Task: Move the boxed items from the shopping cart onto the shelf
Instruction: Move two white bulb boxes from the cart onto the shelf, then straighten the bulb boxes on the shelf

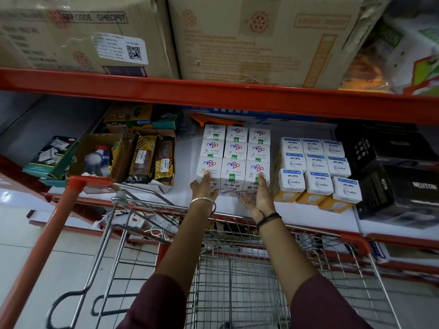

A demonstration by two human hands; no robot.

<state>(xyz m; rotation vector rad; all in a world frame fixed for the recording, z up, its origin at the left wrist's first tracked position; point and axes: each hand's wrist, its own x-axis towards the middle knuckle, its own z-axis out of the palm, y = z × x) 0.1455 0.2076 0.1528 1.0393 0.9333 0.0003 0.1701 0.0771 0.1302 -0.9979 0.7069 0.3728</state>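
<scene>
Head view: both forearms reach forward over the cart (237, 269) to the white shelf (308, 214). The left hand (203, 189) is pressed flat against the front left corner of the front row of Nippo boxes (234, 157), thumb up on the top of the left box, fingers spread and not curled round anything. The right hand (259, 195) is open too, palm turned inward, thumb touching the top of the right front box, fingers loose just before its front face. Neither hand lifts a box; they bracket the front row from its two ends.

Nippo boxes stand upright on the shelf in a block three wide and three deep, logos on their tops reading toward the camera. Just beside them to the right stand Wipro boxes (316, 167), likewise three by three, their print upside down from here. Black boxes (399, 176) sit further right. To the left an open carton (99, 155) holds small packs, next to dark and yellow pouches (152, 160).

The cart's wire basket shows no boxes in its visible part; its red handle (47, 236) runs down to the left.
</scene>
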